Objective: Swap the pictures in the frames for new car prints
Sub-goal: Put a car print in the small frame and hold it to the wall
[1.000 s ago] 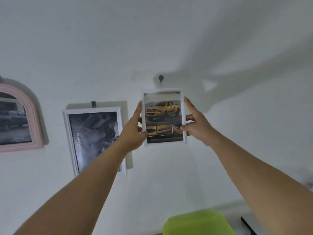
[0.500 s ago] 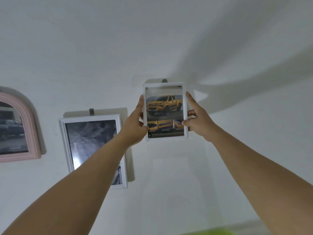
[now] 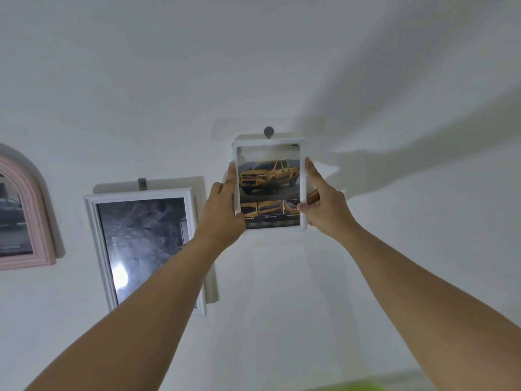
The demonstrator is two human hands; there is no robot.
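Two hands hold the frame (image 3: 269,142) up against the wall (image 3: 394,249), high in the middle of the view, with the yellow-pickup print (image 3: 267,179) already in it. The left hand (image 3: 222,213) pinches its left edge, thumb on the front and forefinger laid up along the side. The right hand (image 3: 324,210) pinches the right edge the same way; its other fingers (image 3: 313,172) are tucked behind. The hook (image 3: 268,131) shows just at 12 o'clock of the frame, its head peeking over the top rail.

Likely trouble: the hanging has to be done blind. If the hanger misses the hook and the hands let go on trust, the frame would probably slide down the wall and drop. A catch on one side only could leave it crooked. A sideways wobble toward 9 o'clock might knock the big frame (image 3: 93,221), which hangs near.

Hidden or unclear: the frame's back and whatever hanger it has; whether the top rail touches the hook or sits just under it; whether the frame lies flat on the wall. A brownish bit behind the right edge cannot be identified. The small lettering under the print is unreadable. The left forearm covers the big frame's lower right corner, and glare spots its glass. The pink frame (image 3: 42,235) at 9 o'clock is cut by the view's edge, and a green blur (image 3: 352,386) at 6 o'clock cannot be named.
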